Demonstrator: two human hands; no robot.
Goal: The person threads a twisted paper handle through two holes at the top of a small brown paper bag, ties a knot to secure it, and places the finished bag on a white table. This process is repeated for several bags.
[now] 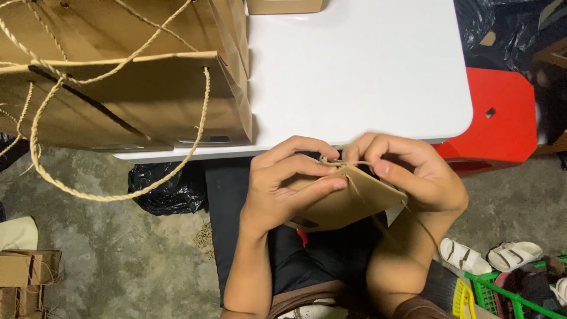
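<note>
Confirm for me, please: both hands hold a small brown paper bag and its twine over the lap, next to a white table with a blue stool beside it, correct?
Nearly. The stool beside the white table is red, not blue, as the head view shows. The rest holds: the left hand and the right hand hold a small brown paper bag and its twine over the lap.

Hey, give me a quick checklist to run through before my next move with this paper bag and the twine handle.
1. Left hand grips the folded paper bag at its top edge: ok.
2. Right hand pinches the twine at the bag's top edge: ok.
3. Twine passed through the hole: cannot tell, fingers hide it.
4. Knot tied: cannot tell, too small.
5. Bare space on the white table just ahead of the hands: ok.
6. Finished bags standing clear of the hands, their rope handles hanging off the table edge: ok.
</note>
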